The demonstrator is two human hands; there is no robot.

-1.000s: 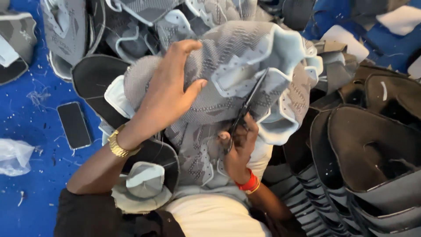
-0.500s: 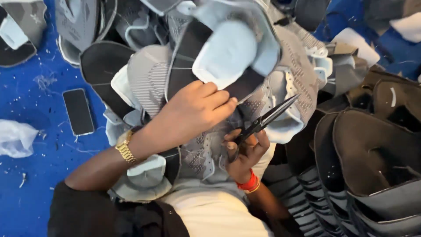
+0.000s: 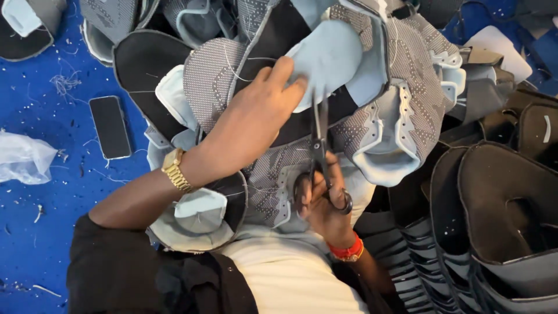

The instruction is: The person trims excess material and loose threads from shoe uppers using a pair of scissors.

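Seen from above: the left hand [image 3: 256, 119] presses down on a grey knit shoe upper [image 3: 372, 99] held over the lap, fingers curled closed on its pale lining so the fabric stays taut for cutting. The right hand [image 3: 322, 200] has its fingers threaded through the handles of black scissors [image 3: 318, 151] — blades pointing up into the upper, seemingly nearly closed. More uppers [image 3: 500, 221] are stacked at the right; a phone [image 3: 110, 127] lies on the blue floor [image 3: 40, 232].

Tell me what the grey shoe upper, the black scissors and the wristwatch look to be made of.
Grey shoe upper: seemingly knitted textile, matte, dotted weave, with a smooth pale blue foam-like lining. Black scissors: probably metal, dark matte blades. Gold-coloured wristwatch: shiny linked band, likely metal.
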